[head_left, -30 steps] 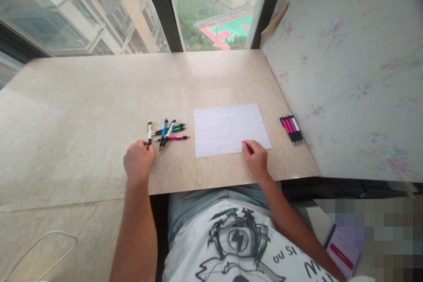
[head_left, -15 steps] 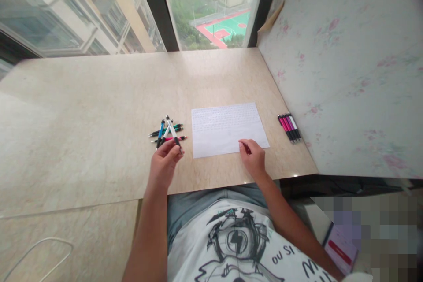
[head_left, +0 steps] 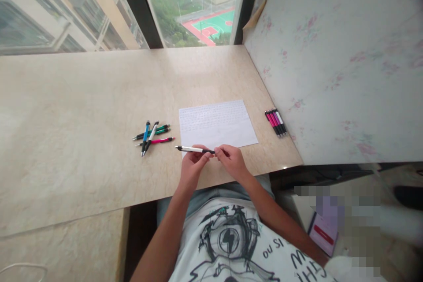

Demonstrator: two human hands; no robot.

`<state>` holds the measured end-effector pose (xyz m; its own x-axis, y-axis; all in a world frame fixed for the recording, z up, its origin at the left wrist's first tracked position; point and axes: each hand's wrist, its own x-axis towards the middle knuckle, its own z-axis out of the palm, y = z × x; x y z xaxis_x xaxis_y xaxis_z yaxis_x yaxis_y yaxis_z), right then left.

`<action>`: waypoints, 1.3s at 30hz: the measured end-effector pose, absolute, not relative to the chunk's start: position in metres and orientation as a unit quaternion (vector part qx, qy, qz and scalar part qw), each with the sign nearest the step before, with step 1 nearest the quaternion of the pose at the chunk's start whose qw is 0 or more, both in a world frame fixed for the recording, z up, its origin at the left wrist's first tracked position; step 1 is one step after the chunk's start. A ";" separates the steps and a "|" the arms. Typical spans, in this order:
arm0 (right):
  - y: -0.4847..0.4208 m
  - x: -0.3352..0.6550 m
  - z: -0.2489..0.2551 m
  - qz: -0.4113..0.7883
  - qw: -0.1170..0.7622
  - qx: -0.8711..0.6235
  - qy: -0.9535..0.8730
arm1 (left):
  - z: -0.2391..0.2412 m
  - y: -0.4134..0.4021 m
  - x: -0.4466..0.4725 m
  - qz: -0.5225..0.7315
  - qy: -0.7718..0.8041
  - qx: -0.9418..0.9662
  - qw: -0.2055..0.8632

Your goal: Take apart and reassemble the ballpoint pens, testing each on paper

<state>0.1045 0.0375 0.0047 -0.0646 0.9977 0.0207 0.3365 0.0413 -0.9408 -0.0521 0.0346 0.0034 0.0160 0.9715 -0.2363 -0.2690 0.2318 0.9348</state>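
Observation:
My left hand (head_left: 193, 165) grips a white and black pen (head_left: 191, 149), held level just above the near edge of a written sheet of paper (head_left: 216, 124). My right hand (head_left: 233, 161) meets it from the right, its fingers pinching the pen's black tip end. Both hands hover over the beige desk (head_left: 82, 105) close to its front edge. A loose pile of several pens (head_left: 152, 133) in blue, green, pink and white lies left of the paper.
A tidy bundle of pink and black pens (head_left: 276, 123) lies at the desk's right side against a pale floral wall panel (head_left: 330, 53). Windows run along the back. A phone (head_left: 324, 232) rests by my right side.
My left hand picked the white pen out of the pile and carried it right to the paper's near edge. My right hand left the paper and closed on the pen's tip.

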 end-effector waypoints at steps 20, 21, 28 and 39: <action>0.057 0.107 0.016 0.359 0.454 -0.517 -0.630 | 0.004 0.050 -0.037 0.573 0.489 0.240 0.612; 0.058 0.106 0.016 0.376 0.458 -0.513 -0.621 | 0.005 0.050 -0.037 0.576 0.486 0.237 0.613; 0.060 0.105 0.013 0.459 0.428 -0.529 -0.571 | 0.001 0.048 -0.040 0.569 0.477 0.270 0.613; 0.061 0.110 0.016 0.428 0.407 -0.569 -0.572 | -0.008 0.048 -0.048 0.565 0.465 0.294 0.615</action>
<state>0.1098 0.0613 0.0164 -0.0203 0.9996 -0.0215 0.3024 -0.0144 -0.9531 -0.0483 0.0477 -0.0078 -0.0706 0.9680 -0.2409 -0.4219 0.1898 0.8865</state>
